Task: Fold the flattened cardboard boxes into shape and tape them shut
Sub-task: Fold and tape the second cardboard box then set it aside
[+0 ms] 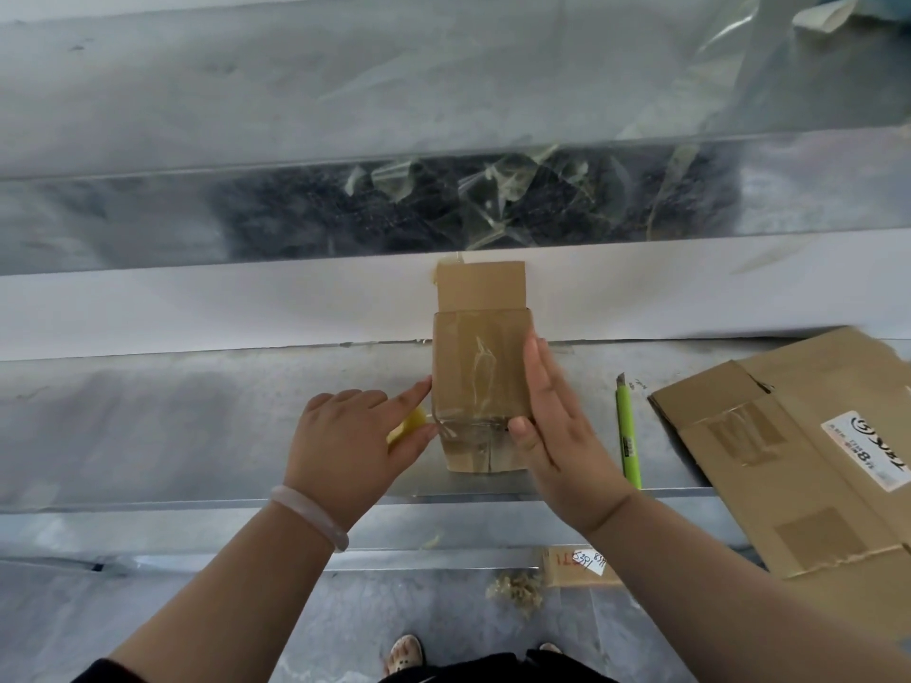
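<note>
Only the head view here. The surface is a dull grey metal bench (197,426) with a stepped near edge. A white strip (222,303) runs across it farther back, and beyond that is a long trough (394,209) full of crumpled clear film. Bare floor (246,623) shows below the near edge, with a small scrap of cardboard (577,566) down there.

The cardboard box (480,386) sits mid-bench, long side running near to far. It's wrapped in shiny clear tape (480,357), and one flap pokes out at the far end over the white strip.

The left hand (355,436) is on the box's left side. Its index finger is straight and touches the side wall, and the thumb is at the near left corner. A yellow thing (409,423) peeks out under that hand, can't tell if it's being gripped. There's a pale bracelet (310,515) on that wrist.

The right hand (557,421) lies flat along the box's right side, fingers straight and together, with the thumb pressing on the taped top near the near end.

Just right of it lies a green utility knife (626,431), then a sheet of flattened cardboard (788,451) with a white label.
</note>
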Action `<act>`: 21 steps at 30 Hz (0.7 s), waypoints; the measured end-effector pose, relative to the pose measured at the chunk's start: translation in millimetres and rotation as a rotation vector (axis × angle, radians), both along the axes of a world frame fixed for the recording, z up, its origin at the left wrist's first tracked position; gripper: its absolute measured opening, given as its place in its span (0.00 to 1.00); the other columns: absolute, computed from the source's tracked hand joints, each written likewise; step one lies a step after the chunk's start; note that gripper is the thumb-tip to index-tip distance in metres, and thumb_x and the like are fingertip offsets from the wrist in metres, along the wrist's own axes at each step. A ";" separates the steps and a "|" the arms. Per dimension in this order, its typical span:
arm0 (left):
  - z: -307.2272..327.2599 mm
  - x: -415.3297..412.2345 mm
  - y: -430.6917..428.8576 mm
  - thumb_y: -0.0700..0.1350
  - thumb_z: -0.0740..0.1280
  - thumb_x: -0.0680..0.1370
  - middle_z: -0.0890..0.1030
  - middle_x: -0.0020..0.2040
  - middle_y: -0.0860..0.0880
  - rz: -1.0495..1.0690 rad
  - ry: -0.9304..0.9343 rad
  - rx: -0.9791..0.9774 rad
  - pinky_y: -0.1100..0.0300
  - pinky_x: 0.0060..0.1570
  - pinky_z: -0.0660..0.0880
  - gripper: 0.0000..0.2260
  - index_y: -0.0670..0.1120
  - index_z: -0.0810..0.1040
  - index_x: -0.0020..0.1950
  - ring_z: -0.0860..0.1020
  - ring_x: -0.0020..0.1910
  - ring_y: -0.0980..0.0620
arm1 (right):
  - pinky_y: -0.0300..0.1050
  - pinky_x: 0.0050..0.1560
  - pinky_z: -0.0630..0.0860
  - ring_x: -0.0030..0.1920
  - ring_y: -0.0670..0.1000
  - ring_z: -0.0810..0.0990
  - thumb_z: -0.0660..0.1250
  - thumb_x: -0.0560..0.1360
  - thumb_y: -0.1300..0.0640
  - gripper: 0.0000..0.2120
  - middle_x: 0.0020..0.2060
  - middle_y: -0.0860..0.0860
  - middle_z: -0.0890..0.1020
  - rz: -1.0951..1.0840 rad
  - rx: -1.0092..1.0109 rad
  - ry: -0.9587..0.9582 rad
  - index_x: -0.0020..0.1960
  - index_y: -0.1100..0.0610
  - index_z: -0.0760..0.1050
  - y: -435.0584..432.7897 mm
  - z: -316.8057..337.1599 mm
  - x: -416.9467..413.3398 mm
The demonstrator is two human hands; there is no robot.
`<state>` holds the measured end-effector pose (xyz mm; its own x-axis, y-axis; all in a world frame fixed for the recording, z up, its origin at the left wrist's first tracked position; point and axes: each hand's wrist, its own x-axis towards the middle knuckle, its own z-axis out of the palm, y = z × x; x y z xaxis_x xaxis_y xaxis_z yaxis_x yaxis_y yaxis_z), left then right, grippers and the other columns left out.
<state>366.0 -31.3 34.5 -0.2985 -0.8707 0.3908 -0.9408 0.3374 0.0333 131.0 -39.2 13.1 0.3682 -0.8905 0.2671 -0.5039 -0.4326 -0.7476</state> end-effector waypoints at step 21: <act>-9.1 21.9 -1.0 0.67 0.53 0.78 0.75 0.34 0.55 -0.152 0.155 0.012 0.61 0.33 0.72 0.26 0.53 0.79 0.63 0.74 0.28 0.54 | 0.54 0.71 0.62 0.72 0.53 0.70 0.54 0.81 0.45 0.23 0.72 0.45 0.72 0.036 -0.581 0.738 0.74 0.47 0.66 -23.3 13.2 28.0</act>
<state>387.9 -32.4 25.5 -0.3642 -0.8248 0.4325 -0.8623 0.4741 0.1781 159.0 -62.6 26.2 0.6460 -0.6760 0.3544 -0.7437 -0.6620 0.0929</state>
